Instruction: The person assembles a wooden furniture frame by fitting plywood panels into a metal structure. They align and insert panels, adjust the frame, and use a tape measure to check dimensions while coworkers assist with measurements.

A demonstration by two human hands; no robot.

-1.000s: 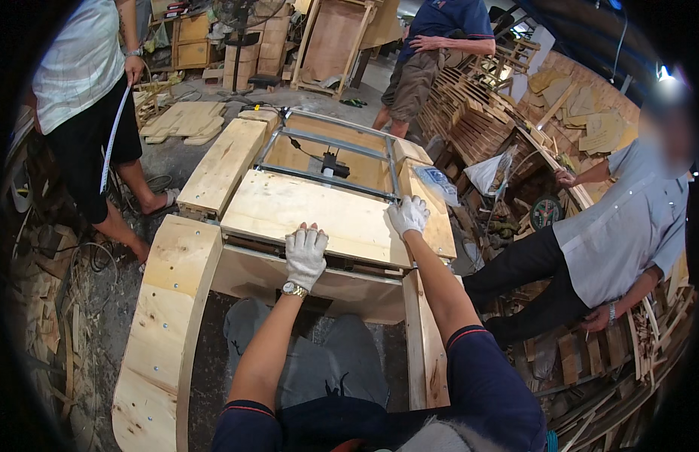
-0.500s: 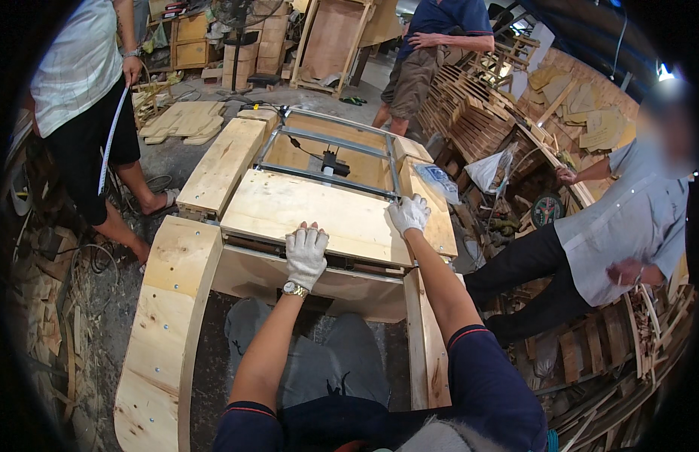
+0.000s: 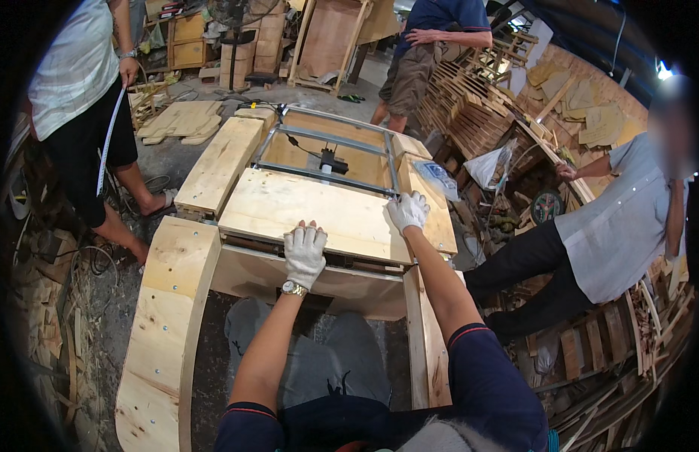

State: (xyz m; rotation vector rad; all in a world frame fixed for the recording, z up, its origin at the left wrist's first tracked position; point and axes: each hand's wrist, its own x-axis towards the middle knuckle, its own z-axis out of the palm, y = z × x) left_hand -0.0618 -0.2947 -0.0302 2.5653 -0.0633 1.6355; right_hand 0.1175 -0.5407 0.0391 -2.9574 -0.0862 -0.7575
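Observation:
A pale plywood panel (image 3: pixel 304 207) lies across the middle of a wooden frame with a metal inner frame (image 3: pixel 327 141). My left hand (image 3: pixel 305 255), in a white glove with bare fingertips, closes over the panel's front edge; its thumb is hidden. At the panel's right end, beside the metal frame's corner, my right hand (image 3: pixel 409 212) wears a similar glove and has its fingers curled on the edge. A dark gap shows below the panel, above a front board (image 3: pixel 304 280). Beyond the panel, a black motor unit (image 3: pixel 333 160) with a cable sits within the metal frame.
A curved plywood side piece (image 3: pixel 165 331) extends toward me at the left. A clear plastic bag (image 3: pixel 435 179) lies on the right side. Three people stand around; the left one holds a tape measure (image 3: pixel 111 143). Stacked wood strips (image 3: pixel 470 98) and scraps surround the area.
My hands keep their places on the panel. The person at the right has moved the lower hand and arm; the view has shifted slightly.

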